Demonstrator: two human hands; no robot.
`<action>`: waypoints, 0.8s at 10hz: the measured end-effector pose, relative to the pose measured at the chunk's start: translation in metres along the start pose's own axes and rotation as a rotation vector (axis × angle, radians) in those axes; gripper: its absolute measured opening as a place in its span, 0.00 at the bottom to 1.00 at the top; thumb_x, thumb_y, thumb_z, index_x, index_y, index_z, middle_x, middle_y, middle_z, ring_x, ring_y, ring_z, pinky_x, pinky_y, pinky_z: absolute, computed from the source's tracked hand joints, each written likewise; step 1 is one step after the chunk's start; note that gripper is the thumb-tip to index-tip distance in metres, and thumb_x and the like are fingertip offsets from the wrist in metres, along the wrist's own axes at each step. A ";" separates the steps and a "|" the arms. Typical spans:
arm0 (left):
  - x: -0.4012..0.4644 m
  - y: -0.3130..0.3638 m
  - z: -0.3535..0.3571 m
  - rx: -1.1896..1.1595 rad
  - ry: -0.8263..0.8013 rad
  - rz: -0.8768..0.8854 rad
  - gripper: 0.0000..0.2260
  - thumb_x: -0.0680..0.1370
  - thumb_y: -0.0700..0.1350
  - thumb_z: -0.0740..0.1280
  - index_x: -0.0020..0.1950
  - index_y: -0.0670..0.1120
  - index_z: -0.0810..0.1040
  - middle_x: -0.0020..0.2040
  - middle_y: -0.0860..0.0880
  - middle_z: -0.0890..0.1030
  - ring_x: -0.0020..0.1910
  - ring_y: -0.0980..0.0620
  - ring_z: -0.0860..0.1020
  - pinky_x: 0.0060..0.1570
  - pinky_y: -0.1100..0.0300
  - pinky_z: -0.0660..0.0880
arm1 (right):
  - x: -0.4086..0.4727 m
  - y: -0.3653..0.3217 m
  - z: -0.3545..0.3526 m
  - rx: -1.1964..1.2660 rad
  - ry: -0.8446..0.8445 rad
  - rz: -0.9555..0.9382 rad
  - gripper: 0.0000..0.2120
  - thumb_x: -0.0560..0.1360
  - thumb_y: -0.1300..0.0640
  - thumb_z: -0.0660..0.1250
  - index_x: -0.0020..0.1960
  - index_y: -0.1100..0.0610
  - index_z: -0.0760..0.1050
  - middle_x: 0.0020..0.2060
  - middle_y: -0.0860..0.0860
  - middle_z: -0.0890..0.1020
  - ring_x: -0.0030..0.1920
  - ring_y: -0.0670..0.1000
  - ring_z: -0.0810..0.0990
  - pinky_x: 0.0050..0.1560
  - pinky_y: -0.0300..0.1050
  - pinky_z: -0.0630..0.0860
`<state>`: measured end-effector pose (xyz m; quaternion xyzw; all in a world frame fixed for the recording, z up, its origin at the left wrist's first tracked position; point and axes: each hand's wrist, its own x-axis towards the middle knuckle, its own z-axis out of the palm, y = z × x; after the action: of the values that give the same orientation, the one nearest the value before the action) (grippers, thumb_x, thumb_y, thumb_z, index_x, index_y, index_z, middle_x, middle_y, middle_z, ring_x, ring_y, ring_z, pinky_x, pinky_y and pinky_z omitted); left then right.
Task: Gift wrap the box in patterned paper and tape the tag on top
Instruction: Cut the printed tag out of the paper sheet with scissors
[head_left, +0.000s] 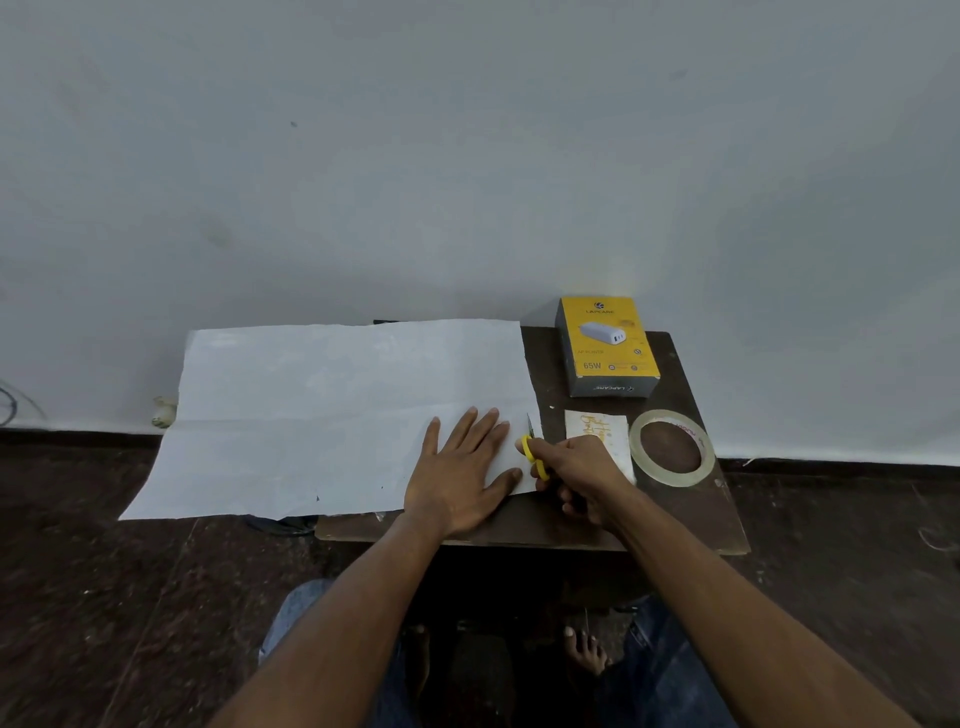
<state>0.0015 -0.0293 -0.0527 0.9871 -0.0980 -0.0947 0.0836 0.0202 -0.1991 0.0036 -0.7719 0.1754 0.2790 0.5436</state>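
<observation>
Left hand (464, 470) lay spread flat on creased white paper (322, 410); right hand (579, 470) gripped yellow-handled scissors (532, 449), covering part of the tag (597, 434) beside a tape ring (671, 447) and glossy yellow box (608, 345).

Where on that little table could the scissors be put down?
A bare strip of table lies between the paper and box, another along the near edge by the right hand. Around the tag and tape roll it is crowded.
</observation>
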 end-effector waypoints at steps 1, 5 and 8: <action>-0.001 0.000 0.000 0.003 0.003 0.003 0.31 0.80 0.66 0.44 0.80 0.55 0.45 0.81 0.56 0.41 0.79 0.54 0.37 0.76 0.41 0.38 | 0.001 -0.002 0.000 0.004 0.000 0.013 0.19 0.74 0.45 0.72 0.38 0.60 0.78 0.31 0.56 0.80 0.19 0.46 0.66 0.23 0.35 0.65; 0.000 0.001 0.001 0.005 0.008 -0.006 0.30 0.81 0.66 0.44 0.80 0.55 0.45 0.81 0.56 0.42 0.79 0.54 0.38 0.76 0.42 0.37 | 0.001 -0.003 0.000 0.017 -0.007 -0.014 0.17 0.75 0.47 0.72 0.37 0.61 0.77 0.30 0.55 0.79 0.20 0.46 0.65 0.23 0.34 0.64; 0.001 0.002 -0.001 0.009 -0.012 -0.017 0.31 0.80 0.67 0.44 0.80 0.56 0.45 0.81 0.56 0.42 0.79 0.54 0.38 0.76 0.41 0.37 | 0.004 -0.008 0.000 0.007 0.001 0.004 0.18 0.76 0.46 0.71 0.41 0.63 0.79 0.31 0.56 0.81 0.20 0.46 0.67 0.23 0.34 0.66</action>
<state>0.0024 -0.0311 -0.0521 0.9877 -0.0903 -0.1007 0.0778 0.0280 -0.1964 0.0072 -0.7699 0.1778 0.2792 0.5456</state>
